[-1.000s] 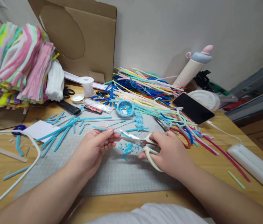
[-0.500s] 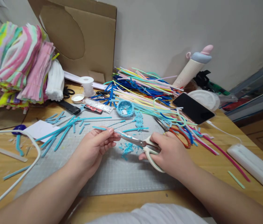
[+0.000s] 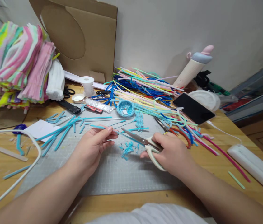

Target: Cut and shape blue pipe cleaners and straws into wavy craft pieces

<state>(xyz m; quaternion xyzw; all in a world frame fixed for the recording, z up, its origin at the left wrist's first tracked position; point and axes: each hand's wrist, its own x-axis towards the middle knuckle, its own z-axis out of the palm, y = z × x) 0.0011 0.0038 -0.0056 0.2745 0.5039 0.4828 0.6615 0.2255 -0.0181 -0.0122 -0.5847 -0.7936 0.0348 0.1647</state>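
Note:
My left hand (image 3: 95, 146) pinches a thin light-blue pipe cleaner (image 3: 96, 126) between thumb and fingers, its blue end sticking out to the left. My right hand (image 3: 170, 152) has its fingers through the white handles of a pair of scissors (image 3: 134, 136). The scissor tips point left, just short of my left fingertips. Under the blades, blue fuzz trimmings (image 3: 128, 150) lie on the grey cutting mat (image 3: 112, 177). Behind them sit a round blue cup-shaped piece (image 3: 125, 109) and a wavy blue piece (image 3: 139, 120).
Cut blue pipe cleaner lengths (image 3: 62, 137) lie at the left. Orange-handled scissors (image 3: 181, 137), a phone (image 3: 194, 108) and a heap of coloured pipe cleaners (image 3: 143, 90) are behind my right hand. A white power strip (image 3: 255, 168) runs along the right; a white cable (image 3: 39, 152) loops left.
The scissors have shifted slightly right, away from my left fingertips, and their blades look further apart. My left hand has moved slightly left, still pinching the pipe cleaner.

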